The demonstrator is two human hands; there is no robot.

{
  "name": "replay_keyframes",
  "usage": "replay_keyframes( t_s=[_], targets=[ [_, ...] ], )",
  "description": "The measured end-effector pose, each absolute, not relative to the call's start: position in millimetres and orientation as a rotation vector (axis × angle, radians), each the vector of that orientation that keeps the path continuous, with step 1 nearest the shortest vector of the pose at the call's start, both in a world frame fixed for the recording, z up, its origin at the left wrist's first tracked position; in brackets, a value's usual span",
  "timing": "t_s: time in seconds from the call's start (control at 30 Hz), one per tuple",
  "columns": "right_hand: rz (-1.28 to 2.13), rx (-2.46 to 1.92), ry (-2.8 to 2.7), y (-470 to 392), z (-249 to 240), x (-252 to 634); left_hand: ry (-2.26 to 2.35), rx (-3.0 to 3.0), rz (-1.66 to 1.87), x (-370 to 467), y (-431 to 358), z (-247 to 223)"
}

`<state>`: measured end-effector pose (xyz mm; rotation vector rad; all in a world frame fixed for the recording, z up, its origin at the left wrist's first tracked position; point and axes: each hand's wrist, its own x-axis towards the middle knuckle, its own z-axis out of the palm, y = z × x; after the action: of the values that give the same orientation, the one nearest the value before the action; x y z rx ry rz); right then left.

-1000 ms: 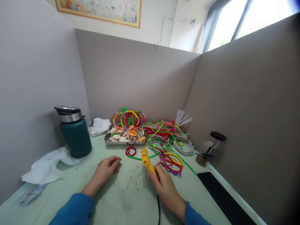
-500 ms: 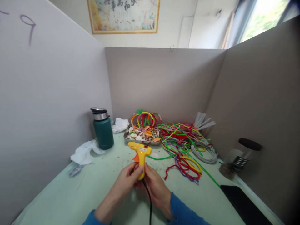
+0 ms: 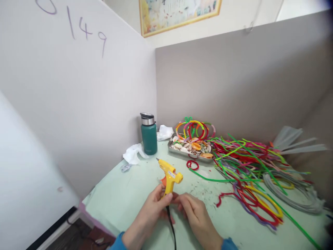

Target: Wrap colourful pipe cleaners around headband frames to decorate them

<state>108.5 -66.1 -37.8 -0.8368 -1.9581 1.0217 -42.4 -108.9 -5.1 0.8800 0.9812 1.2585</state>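
Note:
A yellow hot glue gun (image 3: 170, 175) with an orange trigger stands upright over the table, its nozzle pointing up and to the left. My left hand (image 3: 156, 205) is closed around the handle, with the thumb on its near side. From the handle's base a black cord (image 3: 171, 227) runs down toward me. Just right of the handle is my right hand (image 3: 194, 211), fingers curled and close to the left fingertips. Whatever those fingers may hold is hidden.
A metal tray (image 3: 192, 157) of shells stands at the back beside a green bottle (image 3: 149, 139). Pipe cleaners (image 3: 241, 156) in many colours pile up on the right. Crumpled tissue (image 3: 134, 153) lies left. Partition walls (image 3: 221, 80) enclose the table.
The view has swung left, bringing the table's left edge into sight. The glue gun has turned, and my right hand has moved off its handle to the right.

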Motion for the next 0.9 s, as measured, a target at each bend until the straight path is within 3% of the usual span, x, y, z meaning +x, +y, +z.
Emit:
replay_keyframes(
  t_s=[0.2, 0.53, 0.9],
  targets=[
    [0.926, -0.826, -2.141, -69, -43, 105, 1.254, 0.843, 1.208, -105, -135, -6],
    [0.867, -0.834, -2.215, -67, -42, 104, 1.318, 0.675, 1.180, -168, -155, -3],
    [0.803, -0.826, -2.267, -65, -45, 102, 1.993, 1.247, 0.792, -208, -98, 12]
  ],
)
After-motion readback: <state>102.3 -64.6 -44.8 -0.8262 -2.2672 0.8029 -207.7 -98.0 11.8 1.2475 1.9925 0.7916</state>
